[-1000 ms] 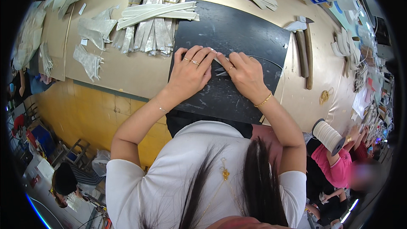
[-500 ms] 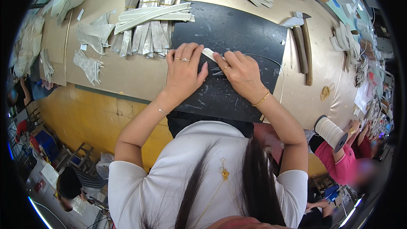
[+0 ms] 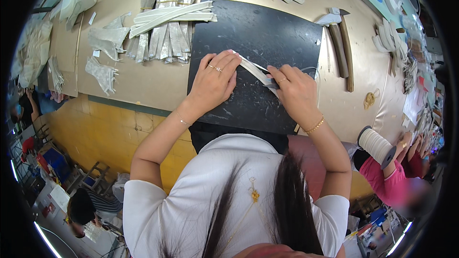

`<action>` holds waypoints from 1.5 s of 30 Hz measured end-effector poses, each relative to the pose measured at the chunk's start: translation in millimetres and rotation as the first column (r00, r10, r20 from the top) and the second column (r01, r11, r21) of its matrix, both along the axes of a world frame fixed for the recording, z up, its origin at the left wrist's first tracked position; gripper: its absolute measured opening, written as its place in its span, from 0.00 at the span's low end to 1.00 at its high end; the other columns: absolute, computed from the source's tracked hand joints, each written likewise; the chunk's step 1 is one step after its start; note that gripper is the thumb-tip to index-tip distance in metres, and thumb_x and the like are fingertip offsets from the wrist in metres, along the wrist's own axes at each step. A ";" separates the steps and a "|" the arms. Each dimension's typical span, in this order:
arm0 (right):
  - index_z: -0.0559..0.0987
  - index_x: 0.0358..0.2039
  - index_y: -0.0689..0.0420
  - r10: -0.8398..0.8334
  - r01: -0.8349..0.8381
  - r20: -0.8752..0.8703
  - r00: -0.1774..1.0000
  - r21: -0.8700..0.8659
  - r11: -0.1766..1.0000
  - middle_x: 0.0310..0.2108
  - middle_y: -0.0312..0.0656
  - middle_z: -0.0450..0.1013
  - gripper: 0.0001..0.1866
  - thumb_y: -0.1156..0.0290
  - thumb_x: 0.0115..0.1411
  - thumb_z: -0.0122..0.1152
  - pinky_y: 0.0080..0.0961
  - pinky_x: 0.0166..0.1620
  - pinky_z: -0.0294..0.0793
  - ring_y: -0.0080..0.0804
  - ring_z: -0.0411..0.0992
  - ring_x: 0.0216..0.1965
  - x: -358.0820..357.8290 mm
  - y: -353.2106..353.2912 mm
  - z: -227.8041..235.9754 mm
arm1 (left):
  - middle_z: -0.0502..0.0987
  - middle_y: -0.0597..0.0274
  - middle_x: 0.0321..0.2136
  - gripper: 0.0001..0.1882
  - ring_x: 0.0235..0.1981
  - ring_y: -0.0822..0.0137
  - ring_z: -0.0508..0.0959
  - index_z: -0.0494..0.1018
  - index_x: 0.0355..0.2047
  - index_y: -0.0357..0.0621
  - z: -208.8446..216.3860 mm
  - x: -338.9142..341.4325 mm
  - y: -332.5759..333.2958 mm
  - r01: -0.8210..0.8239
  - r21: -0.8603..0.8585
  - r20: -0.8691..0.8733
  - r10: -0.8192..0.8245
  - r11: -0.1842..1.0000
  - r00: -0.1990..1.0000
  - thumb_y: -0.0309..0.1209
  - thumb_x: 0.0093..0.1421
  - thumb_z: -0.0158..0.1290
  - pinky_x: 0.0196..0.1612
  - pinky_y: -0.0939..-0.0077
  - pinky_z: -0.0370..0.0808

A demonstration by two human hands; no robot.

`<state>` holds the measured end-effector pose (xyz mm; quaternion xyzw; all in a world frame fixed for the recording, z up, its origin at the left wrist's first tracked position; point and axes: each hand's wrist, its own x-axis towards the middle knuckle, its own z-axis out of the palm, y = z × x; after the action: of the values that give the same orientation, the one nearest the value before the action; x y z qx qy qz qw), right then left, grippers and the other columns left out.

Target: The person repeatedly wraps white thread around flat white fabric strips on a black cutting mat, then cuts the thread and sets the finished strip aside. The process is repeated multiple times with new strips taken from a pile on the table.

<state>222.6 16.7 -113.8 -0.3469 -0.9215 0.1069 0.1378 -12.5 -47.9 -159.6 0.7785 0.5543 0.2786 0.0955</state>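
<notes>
Strip [image 3: 252, 70] | left hand [image 3: 213, 82] flat, pinning it | right hand [image 3: 292, 91] gripping tool

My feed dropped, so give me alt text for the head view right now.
Both hands work a pale strip on a black cutting mat: the left hand presses its end flat while the right hand grips it with a small tool. Bundles of pale strips lie on the tan table beyond.
</notes>
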 end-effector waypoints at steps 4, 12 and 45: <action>0.83 0.44 0.54 -0.045 0.042 0.064 0.997 0.044 0.998 0.31 0.34 0.71 0.16 0.71 0.52 0.67 0.26 0.31 0.74 0.29 0.73 0.28 23.3 -9.2 9.5 | 0.76 0.55 0.50 0.22 0.56 0.58 0.74 0.73 0.53 0.39 1.2 3.3 2.5 -0.001 0.019 -0.027 0.001 1.000 1.000 0.22 0.56 0.58 0.58 0.59 0.67; 0.84 0.41 0.53 -0.217 0.186 -0.057 0.975 -0.331 0.925 0.39 0.34 0.76 0.14 0.71 0.53 0.72 0.31 0.33 0.78 0.37 0.79 0.31 21.8 -16.8 12.1 | 0.75 0.57 0.52 0.24 0.58 0.57 0.74 0.73 0.54 0.40 -5.4 3.9 0.3 -0.011 0.022 -0.027 0.012 1.000 1.000 0.20 0.55 0.58 0.59 0.59 0.66; 0.83 0.49 0.51 0.077 -0.078 0.013 0.997 0.100 0.992 0.28 0.33 0.63 0.21 0.73 0.53 0.62 0.23 0.24 0.69 0.22 0.70 0.22 -4.8 -5.9 -23.4 | 0.76 0.58 0.51 0.24 0.58 0.58 0.73 0.75 0.53 0.41 -4.6 5.7 0.0 -0.017 0.001 -0.067 0.017 1.000 0.998 0.21 0.53 0.59 0.59 0.58 0.66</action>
<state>217.9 10.8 -137.2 -0.3042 -0.9391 0.0643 0.1465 -6.9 -47.9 -164.2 0.7827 0.5637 0.2531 0.0744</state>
